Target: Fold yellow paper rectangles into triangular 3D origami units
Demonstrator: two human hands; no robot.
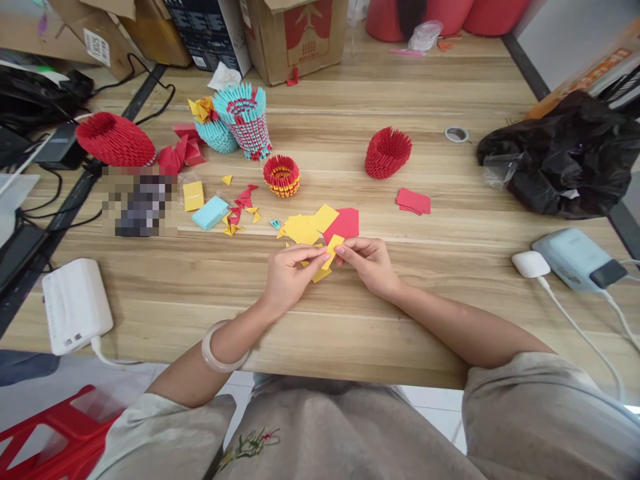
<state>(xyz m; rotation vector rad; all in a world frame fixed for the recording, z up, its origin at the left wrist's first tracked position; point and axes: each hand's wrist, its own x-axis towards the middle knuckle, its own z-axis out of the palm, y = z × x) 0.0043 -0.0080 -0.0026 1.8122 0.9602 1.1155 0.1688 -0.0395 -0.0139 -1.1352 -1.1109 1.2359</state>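
Observation:
Between both hands is a narrow strip of yellow paper (334, 251), held just above the table. My left hand (295, 272) is closed, pinching the strip's left side between thumb and fingertips. Its right side is pinched by my right hand (369, 263), also closed. Loose yellow paper sheets (301, 229) lie spread just beyond the fingers, partly over a stack of red paper (345, 224). More yellow pieces show below the strip, partly hidden by my left hand. Small folded red and yellow paper pieces (240, 212) are scattered to the left.
Beyond stand a red-and-yellow paper bowl (281, 176), a red paper bowl (388, 153) and a blue-and-red paper vase (245, 123). Blue paper (211, 213) lies left, red slips (413, 201) right. A black plastic bag (565, 160) and power bank (575, 259) sit far right.

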